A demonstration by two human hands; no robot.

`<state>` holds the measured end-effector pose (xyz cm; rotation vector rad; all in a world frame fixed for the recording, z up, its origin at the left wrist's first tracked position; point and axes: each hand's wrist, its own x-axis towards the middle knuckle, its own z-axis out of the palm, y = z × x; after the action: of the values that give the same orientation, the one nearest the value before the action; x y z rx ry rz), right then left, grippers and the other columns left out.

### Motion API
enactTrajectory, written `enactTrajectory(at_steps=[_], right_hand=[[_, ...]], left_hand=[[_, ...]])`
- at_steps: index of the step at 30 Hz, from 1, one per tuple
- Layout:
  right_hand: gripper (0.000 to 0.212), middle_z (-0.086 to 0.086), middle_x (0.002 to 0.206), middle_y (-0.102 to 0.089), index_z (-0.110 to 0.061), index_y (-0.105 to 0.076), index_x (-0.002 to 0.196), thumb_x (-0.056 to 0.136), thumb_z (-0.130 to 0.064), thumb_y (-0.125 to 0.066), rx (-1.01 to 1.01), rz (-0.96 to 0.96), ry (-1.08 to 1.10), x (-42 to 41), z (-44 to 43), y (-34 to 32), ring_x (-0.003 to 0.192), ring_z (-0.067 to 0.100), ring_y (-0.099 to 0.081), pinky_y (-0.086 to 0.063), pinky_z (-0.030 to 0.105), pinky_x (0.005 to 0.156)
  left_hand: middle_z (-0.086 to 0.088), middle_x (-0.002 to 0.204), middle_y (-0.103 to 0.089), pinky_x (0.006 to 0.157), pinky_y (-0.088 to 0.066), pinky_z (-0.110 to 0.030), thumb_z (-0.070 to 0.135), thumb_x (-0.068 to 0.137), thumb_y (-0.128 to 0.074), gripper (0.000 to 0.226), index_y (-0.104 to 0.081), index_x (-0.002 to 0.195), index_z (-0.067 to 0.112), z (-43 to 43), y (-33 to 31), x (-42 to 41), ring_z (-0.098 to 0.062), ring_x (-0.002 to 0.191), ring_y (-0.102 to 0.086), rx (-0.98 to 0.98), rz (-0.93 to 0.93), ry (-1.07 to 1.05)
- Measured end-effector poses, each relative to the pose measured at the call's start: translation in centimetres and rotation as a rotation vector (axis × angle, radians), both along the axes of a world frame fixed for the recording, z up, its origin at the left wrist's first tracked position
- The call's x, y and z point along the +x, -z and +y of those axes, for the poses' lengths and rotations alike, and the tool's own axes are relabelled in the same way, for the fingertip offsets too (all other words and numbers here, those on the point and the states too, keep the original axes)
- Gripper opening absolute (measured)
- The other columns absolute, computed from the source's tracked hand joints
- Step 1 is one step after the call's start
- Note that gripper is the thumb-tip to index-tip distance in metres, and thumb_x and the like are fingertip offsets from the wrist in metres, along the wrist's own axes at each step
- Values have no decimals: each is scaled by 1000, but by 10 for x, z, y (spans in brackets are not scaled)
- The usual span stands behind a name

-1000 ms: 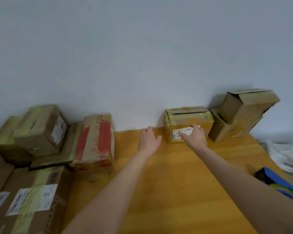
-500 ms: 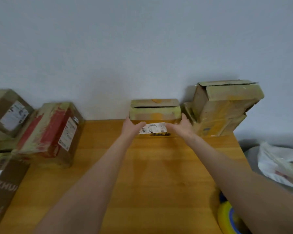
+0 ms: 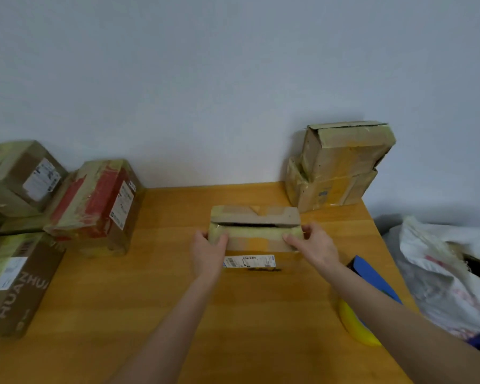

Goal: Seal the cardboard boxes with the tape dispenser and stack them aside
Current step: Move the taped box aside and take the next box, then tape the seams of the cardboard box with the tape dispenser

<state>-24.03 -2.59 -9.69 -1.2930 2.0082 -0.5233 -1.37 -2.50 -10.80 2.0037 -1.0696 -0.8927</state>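
Note:
A small cardboard box (image 3: 257, 239) with a white label on its front sits mid-table, its top flaps slightly parted along a dark slit. My left hand (image 3: 208, 252) grips its left end and my right hand (image 3: 315, 246) grips its right end, thumbs on top. The blue tape dispenser with its yellow roll (image 3: 360, 309) lies near the table's right edge, partly hidden under my right forearm.
Two stacked boxes (image 3: 338, 167) stand against the wall at the back right. A red-taped box (image 3: 94, 206) and other boxes (image 3: 11, 278) crowd the left side of the wooden table (image 3: 150, 300). A white plastic sack (image 3: 441, 273) lies off the right edge.
Both hands closed on the small box at the wall and pulled it toward me to the middle of the table. The view also shifted right and down.

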Motion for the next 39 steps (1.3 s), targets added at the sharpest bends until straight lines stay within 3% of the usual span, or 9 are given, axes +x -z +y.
enactTrajectory(at_steps=[4, 7, 10, 16, 19, 22, 26, 32, 39], right_hand=[[65, -2, 106, -63, -17, -50, 125, 80, -60, -67, -7, 123, -11, -20, 48, -11, 93, 21, -60, -49, 35, 70], [62, -5, 92, -61, -15, -52, 121, 80, -60, -67, -13, 164, -32, -34, 79, -16, 82, 16, -59, -51, 35, 65], [56, -4, 84, -60, -13, -54, 114, 82, -57, -66, -36, 189, -54, -43, 101, -18, 76, 14, -59, -46, 31, 58], [50, 1, 110, -66, -16, -58, 120, 92, -57, -52, -49, 28, -89, -82, 105, -13, 97, 18, -61, -51, 36, 80], [64, 7, 130, -55, -14, -45, 137, 90, -55, -59, 33, 170, -77, -121, 95, -5, 114, 24, -56, -46, 35, 83], [66, 11, 119, -55, -11, -44, 130, 85, -54, -66, 285, 276, -166, -156, 98, 19, 99, 24, -59, -49, 34, 72], [32, 3, 61, -47, -15, -48, 82, 86, -36, -71, 364, 87, -184, -176, 99, 48, 50, 16, -43, -34, 32, 53], [35, 2, 49, -38, -10, -45, 62, 77, -20, -75, 368, -39, -152, -179, 85, 48, 44, 18, -37, -30, 31, 51], [39, 17, 101, -70, -3, -62, 110, 77, -17, -79, 437, -588, 66, -170, 85, 32, 90, 34, -68, -58, 42, 74]], left_hand=[[-5, 103, -62, 80, -51, -42, 33, 89, -65, 29, -44, 103, 18, 51, 0, -19, -22, 87, -59, -42, 49, 46], [9, 117, -56, 80, -49, -32, 35, 91, -62, 45, -43, 130, 19, 81, 2, -31, -14, 96, -56, -86, 37, 93], [2, 134, -52, 94, -48, -42, 37, 94, -55, 60, -33, 147, 18, 99, 7, -43, -22, 116, -54, -85, -24, 149], [-9, 138, -45, 101, -42, -39, 36, 97, -50, 60, -28, 149, 16, 109, 6, -56, -24, 123, -45, -110, -204, 141], [-10, 149, -32, 107, -35, -39, 33, 96, -53, 64, -24, 151, 17, 106, 2, -60, -26, 134, -34, -164, -342, 145], [-7, 154, -25, 106, -38, -41, 40, 94, -56, 70, -21, 152, 25, 105, 1, -67, -26, 137, -32, -144, -391, 168], [-4, 145, -39, 84, -42, -29, 49, 90, -58, 77, -20, 152, 25, 103, 1, -74, -22, 125, -47, -65, -377, 137], [-3, 148, -41, 101, -41, -35, 51, 84, -65, 82, -29, 149, 17, 105, -2, -70, -22, 132, -43, -8, -342, 117], [-2, 141, -51, 87, -46, -31, 48, 85, -66, 74, -34, 149, 26, 104, -7, -64, -22, 124, -51, -29, -416, 211]])
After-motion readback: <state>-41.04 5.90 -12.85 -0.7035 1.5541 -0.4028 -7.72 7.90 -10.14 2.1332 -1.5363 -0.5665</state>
